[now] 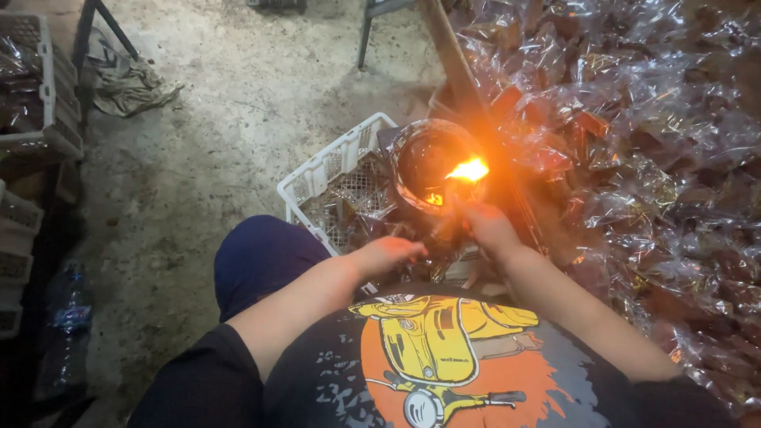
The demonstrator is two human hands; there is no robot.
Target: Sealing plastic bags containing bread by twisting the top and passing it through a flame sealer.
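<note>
A small flame [469, 170] burns at the rim of a round metal bowl [424, 162] set above a white plastic crate [333, 170]. My right hand [487, 226] is held just below the flame, pinching a clear plastic packet [457, 198] up against it. My left hand [388, 254] rests lower, over the crate's near edge, fingers curled; what it holds is hidden. The crate contains clear packets with dark brown contents.
A large heap of clear cellophane packets [634, 143] covers the surface on the right. A wooden beam [460, 71] runs along its edge. On the left are stacked white crates [36, 87], a rag [127, 83], a plastic bottle [67, 317] and concrete floor.
</note>
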